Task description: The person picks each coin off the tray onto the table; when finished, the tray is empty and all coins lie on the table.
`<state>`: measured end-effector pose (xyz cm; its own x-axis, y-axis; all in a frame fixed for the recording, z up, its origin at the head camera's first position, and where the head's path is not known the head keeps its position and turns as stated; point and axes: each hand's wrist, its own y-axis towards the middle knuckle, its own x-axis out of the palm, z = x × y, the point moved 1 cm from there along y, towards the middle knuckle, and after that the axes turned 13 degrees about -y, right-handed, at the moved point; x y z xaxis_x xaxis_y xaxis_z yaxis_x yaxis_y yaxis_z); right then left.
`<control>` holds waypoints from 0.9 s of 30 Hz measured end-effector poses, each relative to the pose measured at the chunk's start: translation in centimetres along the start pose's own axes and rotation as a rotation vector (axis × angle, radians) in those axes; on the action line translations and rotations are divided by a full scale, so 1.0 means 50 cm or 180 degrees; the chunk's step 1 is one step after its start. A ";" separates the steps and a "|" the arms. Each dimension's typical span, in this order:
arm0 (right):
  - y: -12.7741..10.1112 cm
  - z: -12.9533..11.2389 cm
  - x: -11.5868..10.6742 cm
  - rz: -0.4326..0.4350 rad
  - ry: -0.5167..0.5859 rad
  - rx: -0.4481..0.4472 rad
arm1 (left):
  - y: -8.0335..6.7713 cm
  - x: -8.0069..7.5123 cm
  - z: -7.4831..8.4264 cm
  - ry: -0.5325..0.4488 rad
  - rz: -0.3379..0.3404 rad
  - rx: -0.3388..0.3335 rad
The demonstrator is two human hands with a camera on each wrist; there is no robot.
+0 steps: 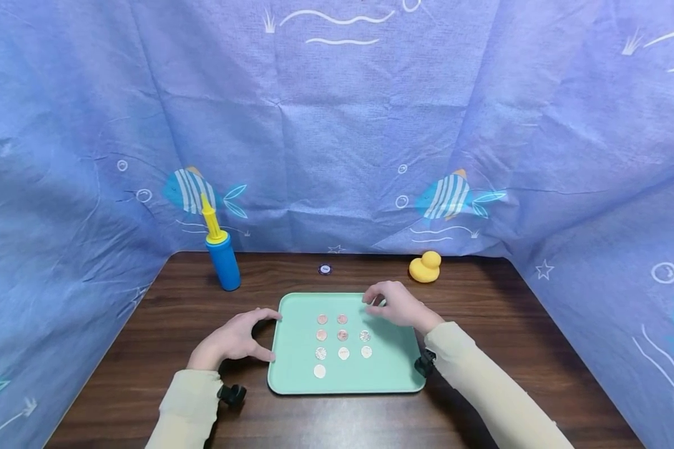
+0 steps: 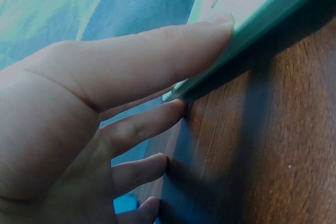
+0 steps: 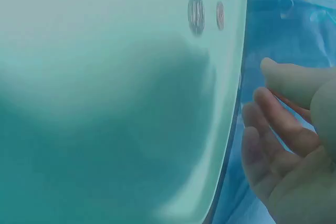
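While the wooden table [image 1: 483, 374] carries everything in view, the largest item on it is the mint-green tray [image 1: 393, 368], lying flat at the centre near the front edge; blue fish-print fabric [image 1: 337, 125] forms the backdrop on three sides. A blue and yellow hand pump [image 1: 221, 255] stands upright at the back left; a yellow rubber duck [image 1: 425, 267] sits at the back right; a small round token [image 1: 325, 269] lies between them. The left hand [image 1: 236, 340] has thumb and forefinger spread against the tray's left rim, fingers fairly straight, touching rather than clamping; the left wrist view shows the thumb [image 2: 173, 51] laid along the rim. The right hand [image 1: 395, 304] hovers over the tray's far right area, fingers loosely curved, holding nothing visible. Ten coins [image 1: 342, 337] lie in rows on the tray. Judgement: steady the tray at the rim with the left hand; lower the right fingertips vertically onto one coin, avoiding its neighbours. No legible writing or brand appears.
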<state>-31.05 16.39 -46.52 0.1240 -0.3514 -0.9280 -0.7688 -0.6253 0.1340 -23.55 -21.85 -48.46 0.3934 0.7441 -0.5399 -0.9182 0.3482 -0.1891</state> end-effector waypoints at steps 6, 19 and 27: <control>0.024 -0.038 0.024 -0.0247 -0.0015 -0.0138 | 0.004 0.000 0.001 -0.0023 -0.0004 -0.0029; 0.054 -0.066 0.057 -0.0454 0.0099 -0.0215 | 0.005 0.001 -0.004 -0.0023 0.0027 -0.0036; 0.066 -0.061 0.072 -0.0417 0.0093 -0.0285 | 0.005 0.000 -0.005 -0.0011 0.0018 -0.0075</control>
<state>-31.22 10.95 -48.38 0.2389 -0.2821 -0.9292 -0.6860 -0.7262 0.0441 -23.78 -21.90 -48.73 0.3884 0.7481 -0.5380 -0.9212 0.3306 -0.2053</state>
